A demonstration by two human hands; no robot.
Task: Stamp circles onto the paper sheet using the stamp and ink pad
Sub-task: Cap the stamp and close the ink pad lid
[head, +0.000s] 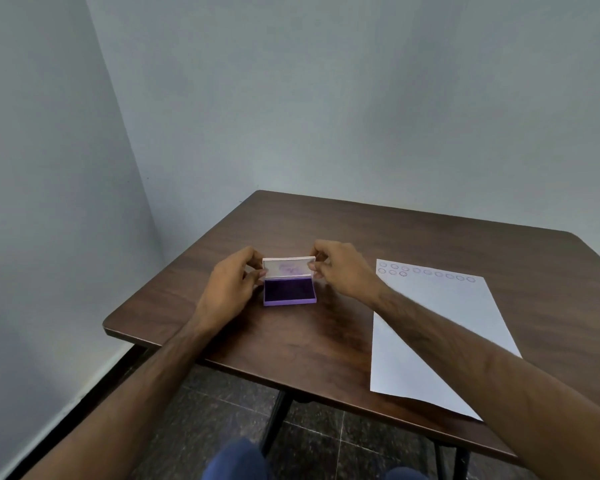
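A purple ink pad (289, 291) lies on the dark wooden table (309, 341), its dark inked surface showing. Its white lid (289, 267) stands upright at the back, stained with purple ink. My left hand (231, 289) pinches the lid's left end and my right hand (343, 268) pinches its right end. The white paper sheet (430, 327) lies to the right of the pad, with two rows of faint stamped circles (426, 271) along its far edge. My right forearm crosses above the sheet. No stamp is visible.
The table stands near a corner of pale grey walls (291, 98). Its left edge (118, 327) and near edge drop to a dark tiled floor (326, 441). Black table legs and blue-clad knees (236, 462) show at the bottom.
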